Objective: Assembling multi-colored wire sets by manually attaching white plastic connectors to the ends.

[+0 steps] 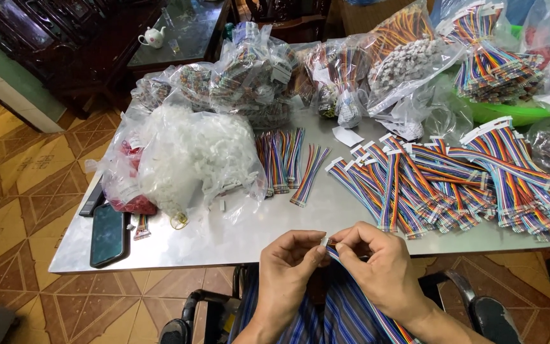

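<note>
Pinching a white connector (324, 241) onto a rainbow ribbon cable (377, 310), both the left hand (291, 264) and right hand (377, 264) were closed on it; seating it seemed to need firm, aligned pressure.

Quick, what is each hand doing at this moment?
Left hand: closed, pinching the white connector.
Right hand: closed, pinching the rainbow ribbon cable beside the connector.

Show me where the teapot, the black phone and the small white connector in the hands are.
teapot (153, 37), head view, white body.
black phone (107, 234), head view, screen middle.
small white connector (323, 241), head view, end between fingertips.
</note>
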